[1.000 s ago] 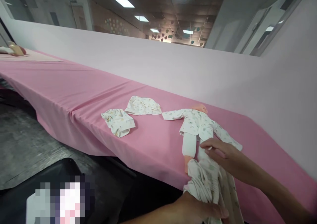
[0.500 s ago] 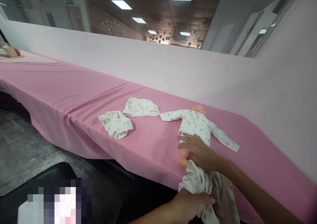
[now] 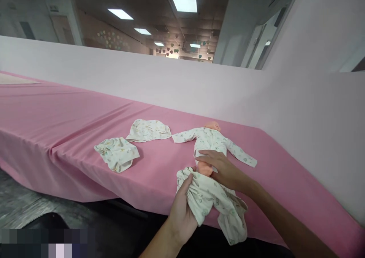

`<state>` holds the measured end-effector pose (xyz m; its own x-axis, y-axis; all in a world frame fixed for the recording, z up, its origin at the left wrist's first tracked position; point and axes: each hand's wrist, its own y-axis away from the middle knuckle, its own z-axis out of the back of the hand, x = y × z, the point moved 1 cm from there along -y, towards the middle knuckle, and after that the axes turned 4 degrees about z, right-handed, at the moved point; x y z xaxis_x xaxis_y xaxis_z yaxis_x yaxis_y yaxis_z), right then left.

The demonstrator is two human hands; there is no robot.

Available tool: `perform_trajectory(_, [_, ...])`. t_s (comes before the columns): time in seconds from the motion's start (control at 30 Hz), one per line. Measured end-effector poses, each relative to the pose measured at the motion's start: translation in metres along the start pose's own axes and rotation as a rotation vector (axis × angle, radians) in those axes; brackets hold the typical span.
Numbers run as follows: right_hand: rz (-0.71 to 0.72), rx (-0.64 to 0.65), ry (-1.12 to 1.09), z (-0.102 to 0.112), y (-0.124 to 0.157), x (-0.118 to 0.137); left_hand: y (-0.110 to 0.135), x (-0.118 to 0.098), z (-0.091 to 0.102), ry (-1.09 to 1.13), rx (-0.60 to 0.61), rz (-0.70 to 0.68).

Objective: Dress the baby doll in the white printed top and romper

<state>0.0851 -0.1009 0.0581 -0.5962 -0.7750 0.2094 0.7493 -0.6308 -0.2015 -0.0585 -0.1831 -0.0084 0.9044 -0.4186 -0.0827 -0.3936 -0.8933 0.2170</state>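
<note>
A baby doll lies on the pink-covered table in a long-sleeved patterned baby top, its sleeves spread to both sides. My left hand grips a pair of white patterned baby pants, thumb on top of the bunched waistband, at the table's front edge. The doll's bare leg meets the bunched opening; how far the foot goes in is hidden. My right hand rests over the doll's lower body at the top's hem, fingers extended and lying across it.
Left of the doll lie two more patterned cloth pieces, one farther back and one nearer the front edge. The pink tablecloth runs along a white wall with a window above. A black chair stands below at left.
My left hand has raised the pants from below the table edge up to the doll's leg. My right hand stays on the doll's lower body. The view has shifted to the right.
</note>
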Motion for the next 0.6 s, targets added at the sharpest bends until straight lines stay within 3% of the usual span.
perform_trajectory(0.13, [0.010, 0.039, -0.039, -0.003, 0.005, 0.006, 0.002, -0.002, -0.002, -0.042, 0.017, 0.041])
perform_trajectory(0.27, [-0.013, 0.079, -0.234, -0.006, 0.016, 0.004, 0.000, -0.004, -0.004, -0.132, -0.005, 0.078])
perform_trajectory(0.47, [-0.262, 0.055, -0.650, -0.006, 0.034, 0.027, 0.004, -0.004, -0.010, -0.226, 0.115, 0.070])
perform_trajectory(0.6, [-0.485, 0.111, -0.829, -0.004, 0.039, 0.043, 0.001, -0.002, -0.007, -0.269, 0.111, 0.105])
